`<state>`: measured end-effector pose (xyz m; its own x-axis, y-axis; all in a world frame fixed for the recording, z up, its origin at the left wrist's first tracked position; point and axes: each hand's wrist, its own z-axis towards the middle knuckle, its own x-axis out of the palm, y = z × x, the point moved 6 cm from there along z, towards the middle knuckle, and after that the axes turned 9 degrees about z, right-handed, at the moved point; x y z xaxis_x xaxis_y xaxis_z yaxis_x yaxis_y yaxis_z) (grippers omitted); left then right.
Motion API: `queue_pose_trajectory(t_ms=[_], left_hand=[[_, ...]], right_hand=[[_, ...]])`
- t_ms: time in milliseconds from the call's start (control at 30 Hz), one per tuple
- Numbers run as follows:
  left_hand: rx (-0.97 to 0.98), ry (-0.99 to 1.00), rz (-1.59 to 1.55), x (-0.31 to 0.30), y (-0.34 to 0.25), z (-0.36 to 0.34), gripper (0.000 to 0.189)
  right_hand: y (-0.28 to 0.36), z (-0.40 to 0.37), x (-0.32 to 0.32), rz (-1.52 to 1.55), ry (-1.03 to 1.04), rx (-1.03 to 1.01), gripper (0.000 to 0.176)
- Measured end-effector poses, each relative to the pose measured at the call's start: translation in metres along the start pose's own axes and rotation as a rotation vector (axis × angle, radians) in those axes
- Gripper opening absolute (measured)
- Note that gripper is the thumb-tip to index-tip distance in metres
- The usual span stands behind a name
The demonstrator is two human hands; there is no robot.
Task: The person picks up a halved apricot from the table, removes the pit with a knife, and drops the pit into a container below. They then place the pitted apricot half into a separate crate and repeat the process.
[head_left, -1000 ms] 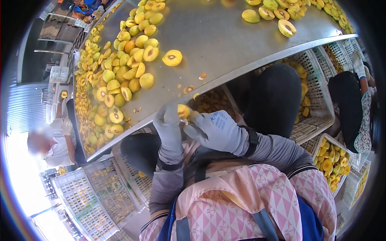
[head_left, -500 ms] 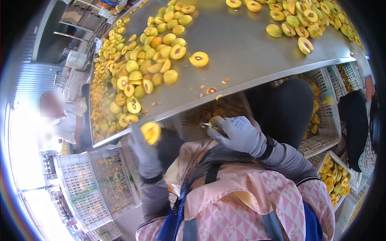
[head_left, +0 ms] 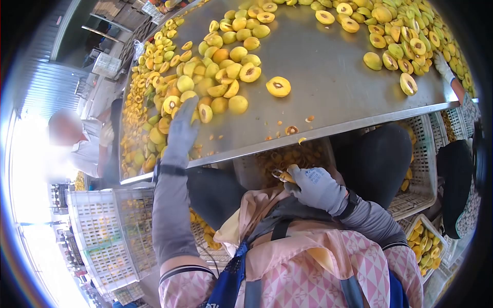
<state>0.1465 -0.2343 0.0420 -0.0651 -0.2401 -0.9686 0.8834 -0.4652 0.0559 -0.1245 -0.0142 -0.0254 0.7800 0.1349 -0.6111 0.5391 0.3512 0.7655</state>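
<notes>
My left hand (head_left: 182, 129), in a grey glove, reaches over the table edge. Its fingers are stretched out against the pile of halved yellow peaches (head_left: 205, 114), and I see nothing gripped in it. Over my lap, my gloved right hand (head_left: 319, 190) is closed around a pitting knife (head_left: 282, 176) with a looped metal tip and a yellowish handle. Many of the cut halves show brown stones or hollows. A single half (head_left: 278, 87) lies apart from the pile, cut face up.
The metal table (head_left: 318, 77) has a raised front edge. A crate (head_left: 262, 167) with stones and scraps sits below it. White crates (head_left: 97, 231) stand at left, others with fruit at right. A co-worker's gloved hand (head_left: 444, 66) touches the right-hand pile; another person is at left.
My left hand has gone from beside the table edge, where it held a yellow peach half, up onto the pile; that half is gone from it. My right hand still holds the knife. The view has shifted.
</notes>
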Motion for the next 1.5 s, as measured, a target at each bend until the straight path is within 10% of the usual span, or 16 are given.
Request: queue_pose_trajectory(t_ms=[267,367,533,700,1167,1367,1500], left_hand=[[-0.191,0.431,0.066,0.031,-0.018,0.021,0.049],[-0.518,0.360,-0.929,0.023,-0.053,-0.008,0.036],[-0.209,0.236,-1.032,-0.010,-0.167,-0.041,0.026],[-0.509,0.072,-1.448,0.022,-0.194,-0.069,0.029],[-0.212,-0.256,-0.884,-0.003,-0.225,-0.075,0.032],[-0.007,-0.386,-0.269,0.009,-0.217,-0.092,0.045],[0.077,-0.458,-0.290,0.011,-0.212,-0.091,0.044]], right_hand=[[-0.003,0.005,-0.007,0.154,-0.143,0.036,0.032],[0.011,0.015,-0.021,0.104,-0.284,-0.189,0.030],[0.013,0.016,-0.024,0.089,-0.374,-0.346,0.029],[0.011,0.003,-0.031,0.267,-0.459,-0.098,0.022],[0.010,0.003,-0.038,0.504,-0.404,0.103,0.022],[0.032,-0.003,-0.043,-0.009,-0.480,-0.301,0.019],[0.022,0.000,-0.042,0.366,-0.443,-0.053,0.016]])
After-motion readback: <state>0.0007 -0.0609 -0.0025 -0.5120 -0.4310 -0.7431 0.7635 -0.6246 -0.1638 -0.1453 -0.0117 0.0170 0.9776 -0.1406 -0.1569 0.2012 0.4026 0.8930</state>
